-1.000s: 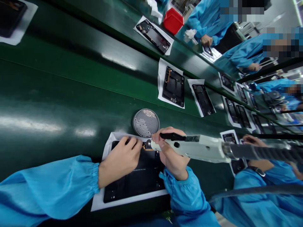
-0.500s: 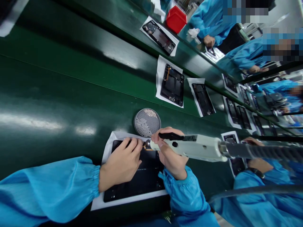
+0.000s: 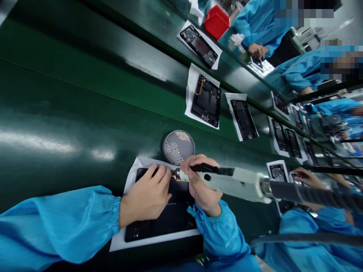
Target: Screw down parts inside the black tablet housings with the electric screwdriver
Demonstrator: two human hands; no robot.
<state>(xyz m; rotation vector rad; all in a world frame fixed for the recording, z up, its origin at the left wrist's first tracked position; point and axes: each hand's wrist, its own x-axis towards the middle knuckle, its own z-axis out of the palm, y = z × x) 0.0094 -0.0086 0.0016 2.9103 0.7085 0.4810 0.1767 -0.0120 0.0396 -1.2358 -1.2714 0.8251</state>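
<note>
In front of me a black tablet housing (image 3: pixel 176 211) lies on a white sheet (image 3: pixel 116 241). My left hand (image 3: pixel 149 192) is on its upper left part, fingers bent together and pressed at the top edge; the fingertips are partly hidden. My right hand (image 3: pixel 202 185) is wrapped round a pale electric screwdriver (image 3: pixel 238 183), thumb and fingers near its front end. The screwdriver lies almost level, its metal nose beside my left fingertips at the housing's top edge. An orange flex cable shows under the nose. The bit's exact contact point is too small to make out.
A round perforated screw dish (image 3: pixel 178 146) stands just behind the housing. More housings on white sheets, such as one tablet housing (image 3: pixel 208 102), lie further back on the green bench (image 3: pixel 70 113). A red bin (image 3: pixel 217 22) is beyond. At right, a co-worker's hand (image 3: pixel 310 179) is close by.
My hands stay at the housing's top edge. The screwdriver's rear end has dipped slightly. The co-worker's hand at right has shifted, and the view has moved a little.
</note>
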